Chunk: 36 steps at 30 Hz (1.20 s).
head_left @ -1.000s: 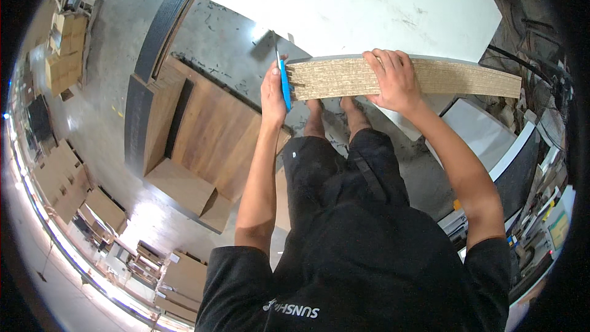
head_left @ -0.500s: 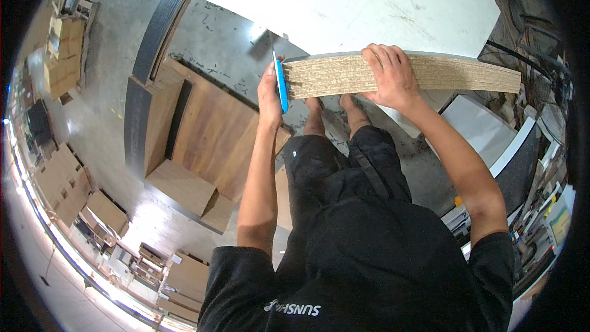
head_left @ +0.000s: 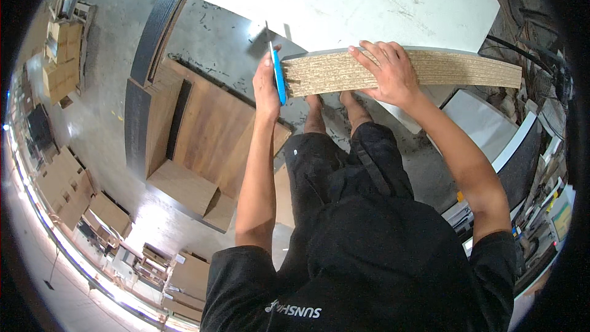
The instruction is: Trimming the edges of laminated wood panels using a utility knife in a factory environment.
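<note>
My left hand (head_left: 265, 86) is closed round a blue-handled knife (head_left: 280, 79), whose thin metal blade points away from me. Its handle stands against or just beside the left end of a stack of particleboard strips (head_left: 319, 74); I cannot tell whether they touch. Over the middle of that stack lies my right hand (head_left: 391, 77), fingers across its far edge and thumb on the near side. Layered, speckled tan edges of the strips face up. The stack runs along the near edge of a white board surface (head_left: 369, 6).
Left of me stand wood-grain panels (head_left: 212, 129) and a dark-edged cabinet part (head_left: 138, 126) on the grey floor (head_left: 104, 129). Grey and white panels (head_left: 479, 123) lean at the right, beside cluttered tools. Cardboard boxes (head_left: 61, 77) sit far left. Dark scraps litter the floor.
My left hand and the knife have moved slightly left and away from me, the blade tilting a little left. My right hand's fingers have spread and slid slightly left along the stack.
</note>
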{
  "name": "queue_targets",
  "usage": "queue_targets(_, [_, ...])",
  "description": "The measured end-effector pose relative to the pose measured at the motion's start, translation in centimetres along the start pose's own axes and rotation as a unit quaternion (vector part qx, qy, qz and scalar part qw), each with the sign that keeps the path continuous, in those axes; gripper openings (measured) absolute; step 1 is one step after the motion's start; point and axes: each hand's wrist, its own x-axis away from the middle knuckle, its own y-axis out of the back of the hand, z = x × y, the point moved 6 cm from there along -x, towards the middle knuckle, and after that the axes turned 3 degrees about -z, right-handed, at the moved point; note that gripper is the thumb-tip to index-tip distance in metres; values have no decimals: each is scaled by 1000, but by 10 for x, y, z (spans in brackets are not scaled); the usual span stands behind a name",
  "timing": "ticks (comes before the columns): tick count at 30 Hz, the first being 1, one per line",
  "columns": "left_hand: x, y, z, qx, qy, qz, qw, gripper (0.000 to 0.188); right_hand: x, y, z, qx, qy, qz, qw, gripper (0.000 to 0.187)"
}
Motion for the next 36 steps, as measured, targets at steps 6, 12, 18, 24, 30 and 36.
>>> queue_targets(6, [6, -9, -24, -69, -18, -18, 997, 55, 3, -1, 0, 14, 5, 3, 1000, 102])
queue_targets(12, [15, -12, -38, -158, -6, -42, 986, 56, 4, -2, -2, 25, 18, 17, 999, 103])
queue_targets(18, [8, 4, -10, -32, 30, -8, 999, 61, -13, 4, 25, 22, -18, 44, 999, 111])
queue_targets(24, [9, -5, -19, -44, 17, -1, 999, 63, -27, -9, 34, 26, -35, 29, 999, 106])
queue_targets(30, [13, -4, -21, -89, -5, -30, 996, 60, -28, -14, 35, 27, -27, 29, 999, 92])
queue_targets(36, [20, -16, -43, -231, -12, -65, 971, 47, -24, -15, 31, 19, -23, 10, 1000, 91])
